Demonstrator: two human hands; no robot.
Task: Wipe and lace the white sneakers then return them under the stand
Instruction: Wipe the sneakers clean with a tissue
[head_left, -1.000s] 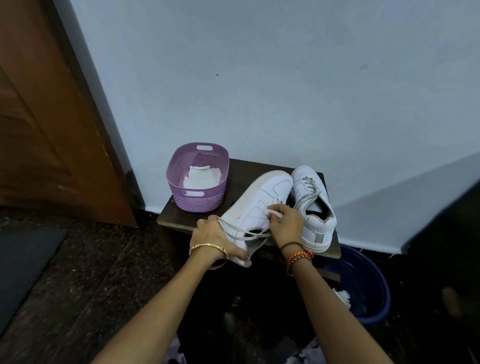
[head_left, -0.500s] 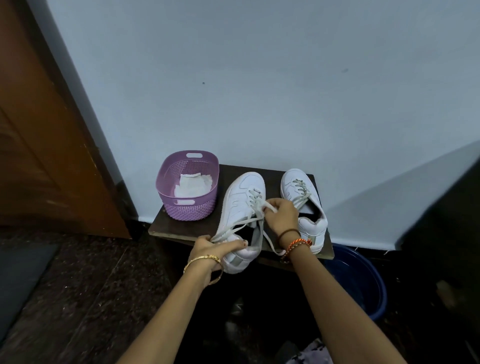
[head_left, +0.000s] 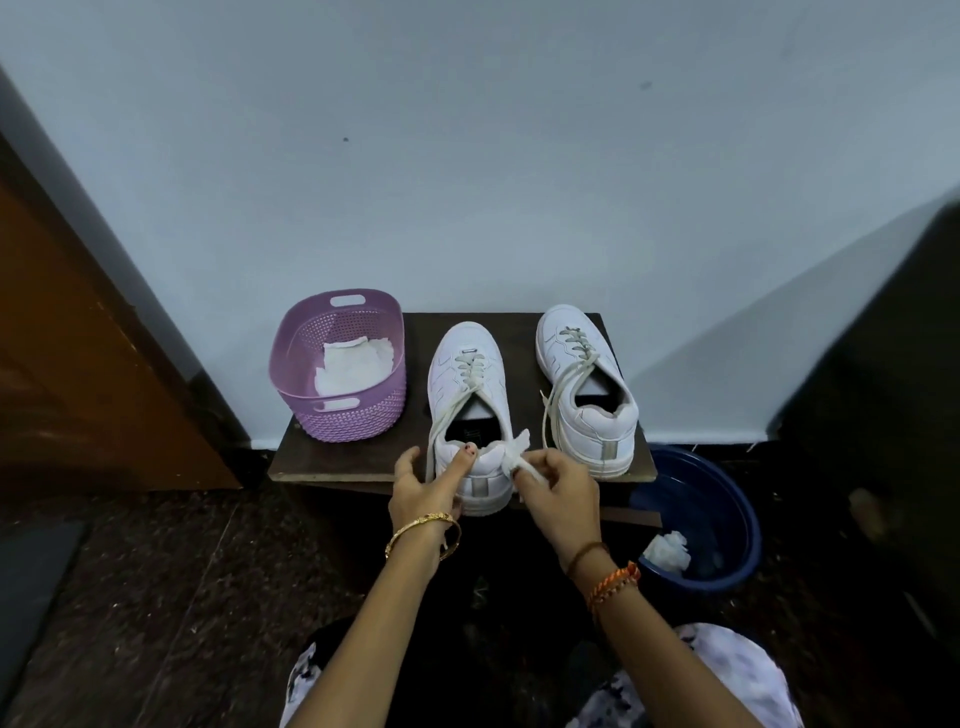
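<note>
— Head view, looking down: what do we see on the stand (head_left: 343, 457)?

— We see two white sneakers standing upright on the dark wooden top, toes toward the pale blue wall. The left sneaker (head_left: 467, 395) sits at the front edge, its laces (head_left: 451, 402) loose; the right sneaker (head_left: 584, 384) stands just beside it, well apart from our hands.

— And our hands?

— Our left hand (head_left: 423, 493) holds the heel of the left sneaker, thumb curled over the collar. Our right hand (head_left: 558, 491) pinches a crumpled white wipe (head_left: 517, 452) against the same heel.

— Anything else nearby?

— We find a purple basket (head_left: 291, 364) with white cloths at the stand's left end, and a blue tub (head_left: 727, 525) on the floor to the right, holding a used white wad (head_left: 667, 552).
</note>
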